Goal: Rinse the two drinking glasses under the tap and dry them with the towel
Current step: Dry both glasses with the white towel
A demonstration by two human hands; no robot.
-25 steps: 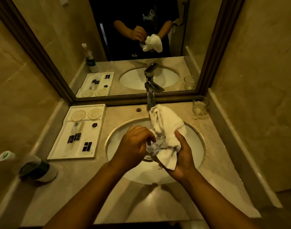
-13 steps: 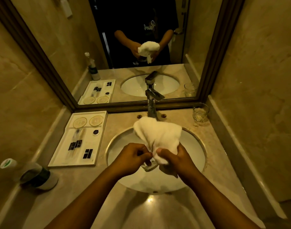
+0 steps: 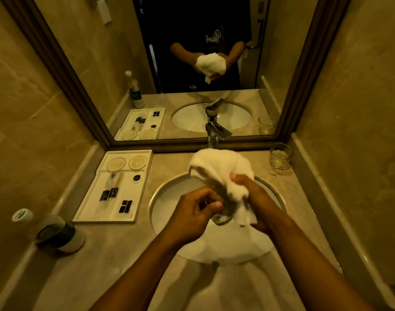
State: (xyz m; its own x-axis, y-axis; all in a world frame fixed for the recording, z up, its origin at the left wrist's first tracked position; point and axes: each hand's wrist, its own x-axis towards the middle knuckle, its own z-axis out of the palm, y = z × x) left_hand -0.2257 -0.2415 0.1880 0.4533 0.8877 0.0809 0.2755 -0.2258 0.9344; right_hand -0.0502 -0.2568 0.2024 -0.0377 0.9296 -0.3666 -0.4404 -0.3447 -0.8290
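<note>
Over the white sink basin, my left hand grips a clear drinking glass, its base pointing toward me. A white towel is draped over the glass's far end and bunched up. My right hand clutches the towel against the glass. Most of the glass is hidden by the towel and my fingers. The second drinking glass stands upright on the counter at the back right, beside the mirror frame. The chrome tap rises behind the towel; no water is seen running.
A white amenity tray with small black packets and two round coasters lies left of the basin. A capped bottle lies on its side at the counter's left edge. The mirror fills the back wall. Marble walls close in on both sides.
The towel has been pushed further over the glass and spread wider. Both hands have turned around the glass, staying above the basin.
</note>
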